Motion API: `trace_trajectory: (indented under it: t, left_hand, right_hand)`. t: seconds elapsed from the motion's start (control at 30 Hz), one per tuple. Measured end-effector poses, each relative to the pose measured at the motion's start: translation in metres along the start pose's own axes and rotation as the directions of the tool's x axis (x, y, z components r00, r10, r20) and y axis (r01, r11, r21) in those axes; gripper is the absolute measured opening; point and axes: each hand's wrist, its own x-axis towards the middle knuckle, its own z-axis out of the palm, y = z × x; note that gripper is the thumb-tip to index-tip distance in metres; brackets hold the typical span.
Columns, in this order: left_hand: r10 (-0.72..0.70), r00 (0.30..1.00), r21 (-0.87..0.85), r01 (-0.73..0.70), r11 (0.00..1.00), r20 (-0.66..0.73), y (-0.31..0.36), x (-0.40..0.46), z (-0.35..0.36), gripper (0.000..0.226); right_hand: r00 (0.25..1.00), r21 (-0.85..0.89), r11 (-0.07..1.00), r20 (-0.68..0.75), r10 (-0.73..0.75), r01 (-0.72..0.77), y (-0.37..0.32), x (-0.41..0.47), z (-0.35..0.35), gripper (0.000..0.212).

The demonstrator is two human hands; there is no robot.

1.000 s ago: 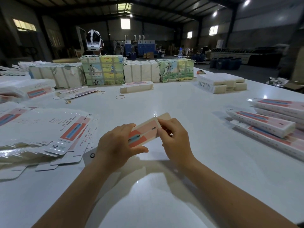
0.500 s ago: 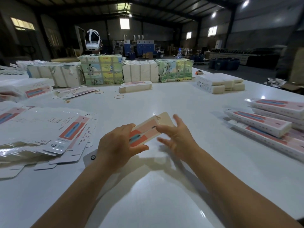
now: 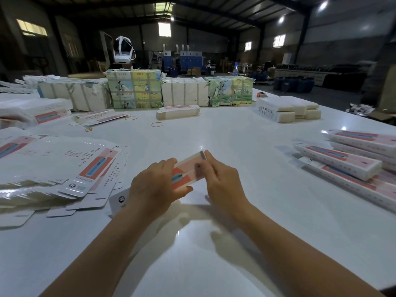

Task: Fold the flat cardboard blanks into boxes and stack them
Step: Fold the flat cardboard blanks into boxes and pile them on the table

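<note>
A box blank (image 3: 188,171) was held above the surface (image 3: 235,136) between the left hand (image 3: 154,187) and the right hand (image 3: 222,181). A pile of flat blanks (image 3: 60,168) lay to the left, folded boxes (image 3: 347,161) stacked to the right. Wrapped bundles (image 3: 171,92) stood in a row along the far side, one folded box (image 3: 177,112) before them.

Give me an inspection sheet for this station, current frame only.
Surface: white table, glossy.
Job's things: box in progress held above the table; flat blanks fanned out on the left; folded boxes stacked on the right.
Clutter: rubber bands; wrapped bundles along the far edge; white packs.
Hands: left hand grips the box; right hand works its far end, blurred.
Cables: nothing seen.
Surroundings: dim warehouse, white headset behind the bundles.
</note>
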Motion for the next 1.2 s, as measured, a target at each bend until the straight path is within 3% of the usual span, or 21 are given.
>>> trace_trajectory:
  t: [0.1,0.17,0.2,0.57,0.77,0.93,1.2]
  left_hand:
    - [0.027,0.999,0.021,-0.027,0.999,-0.027,-0.002,-0.001,0.000,0.063]
    - [0.041,0.999,0.042,-0.040,0.998,-0.035,-0.002,-0.001,-0.001,0.065]
    - [0.053,0.998,0.050,-0.051,0.997,-0.043,-0.002,-0.001,-0.001,0.066]
    - [0.116,0.989,0.041,-0.112,0.993,-0.094,0.004,-0.003,-0.009,0.069]
    - [0.177,0.982,0.180,-0.163,0.970,-0.066,0.005,0.000,-0.014,0.073]
    - [0.175,0.984,0.223,-0.161,0.961,-0.046,0.008,0.000,-0.012,0.074]
    - [0.152,0.987,0.204,-0.139,0.969,-0.050,0.012,-0.002,-0.010,0.075]
  right_hand:
    - [0.974,0.366,0.903,0.055,0.220,-0.224,-0.002,0.007,-0.004,0.036]
    - [0.966,0.491,0.833,0.090,0.242,-0.255,-0.003,0.009,-0.007,0.019]
    - [0.967,0.537,0.806,0.094,0.237,-0.250,-0.004,0.009,-0.009,0.021]
    - [0.963,0.667,0.706,0.072,0.260,-0.240,-0.007,0.008,-0.013,0.014]
    - [0.956,0.603,0.752,0.068,0.284,-0.266,-0.005,0.007,-0.013,0.029]
    - [0.980,0.198,0.971,-0.115,0.160,-0.135,-0.005,0.004,-0.010,0.034]
    - [0.979,-0.164,0.984,-0.180,-0.095,0.065,0.001,0.001,-0.002,0.020]
